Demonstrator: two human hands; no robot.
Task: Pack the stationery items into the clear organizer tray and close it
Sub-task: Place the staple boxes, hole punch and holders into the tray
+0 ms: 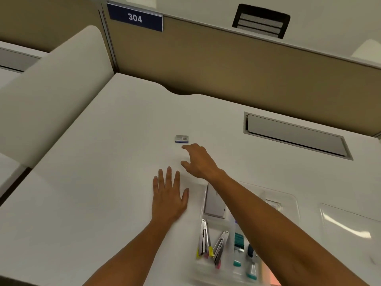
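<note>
My right hand [199,159] reaches forward across the white desk [107,162], forearm stretched over the clear plastic organizer tray [288,200], fingers loosely spread and holding nothing, the fingertips just short of a small grey-and-blue box with a barcode label [181,139] that lies alone on the desktop. My left hand [168,196] lies flat, palm down, fingers straight and slightly fanned, pressed on the bare surface just left of the tray and gripping nothing. The tray sits at the near right of the desk, partly hidden beneath my right arm; in its compartments I can see two metal staplers with yellow and pink ends [210,243], lying side by side, some teal-and-white items [239,247] that are too blurred to identify, and a flat pale grey rectangular pad [214,203] at the far end. A clear plastic lid [348,228] lies on the desk to the right of the tray, apart from it. Farther back, a grey rectangular cable hatch [296,134] is set into the desktop. A tan partition wall [226,65] rises behind the desk, carrying a dark blue sign reading 304 [135,17], and a rounded white divider panel [51,89] stands at the left.
</note>
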